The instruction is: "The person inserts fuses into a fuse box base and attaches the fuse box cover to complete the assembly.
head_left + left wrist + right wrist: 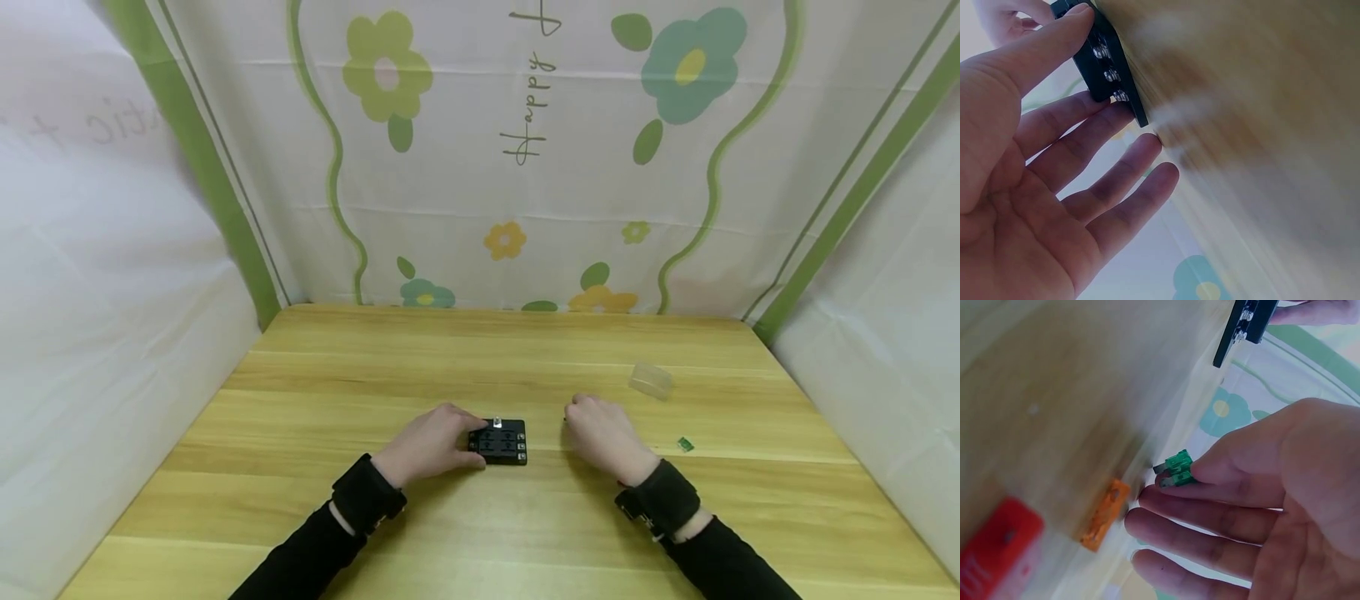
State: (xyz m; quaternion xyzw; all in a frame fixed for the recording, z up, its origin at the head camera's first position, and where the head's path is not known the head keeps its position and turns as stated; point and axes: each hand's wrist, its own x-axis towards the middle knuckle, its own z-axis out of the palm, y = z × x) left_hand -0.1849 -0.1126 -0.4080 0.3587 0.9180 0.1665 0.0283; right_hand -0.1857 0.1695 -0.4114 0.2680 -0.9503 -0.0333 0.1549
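A black fuse block (501, 443) with metal screw terminals lies on the wooden table. My left hand (431, 446) grips its left end, thumb on one side and fingertips on the other; the left wrist view shows the block's screws (1112, 75) between them, with the two outer fingers extended. To the right of the block, my right hand (609, 437) stays apart from it, just above the table. Between its thumb and index finger it pinches a green blade fuse (1179, 467), metal prongs pointing away from the palm. In the head view the hand mostly hides this fuse.
Beyond my right hand sits a clear plastic cover (651, 380). A small green piece (686, 444) lies to the right. The right wrist view shows an orange fuse (1104, 515) and a red piece (1004, 547) with pale lettering. Printed cloth walls (450, 183) enclose the table.
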